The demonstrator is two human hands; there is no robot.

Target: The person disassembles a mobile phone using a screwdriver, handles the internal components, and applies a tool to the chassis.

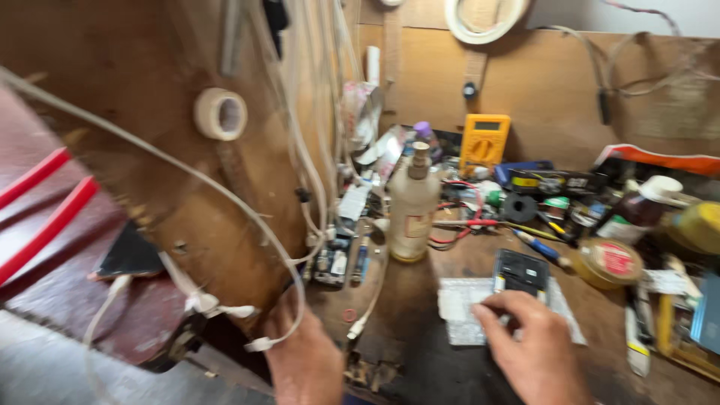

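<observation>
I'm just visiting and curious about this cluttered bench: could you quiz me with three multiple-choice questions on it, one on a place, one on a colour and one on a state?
1. Where is the bottle?
A. Standing on the bench, behind the hands
B. Hanging on the wall
C. Lying on the floor

2. What colour is the meter at the back?
A. Blue
B. Yellow
C. White

3. What is the right hand doing?
A. Gripping the bottle
B. Hanging free of everything
C. Fingertips on a small black device lying on a pale sheet

Answers:
1 A, it stands upright on the bench near the middle.
2 B, its case is yellow against the brown board.
3 C, the fingers touch the device's near edge; the left hand is by white cables.
</observation>
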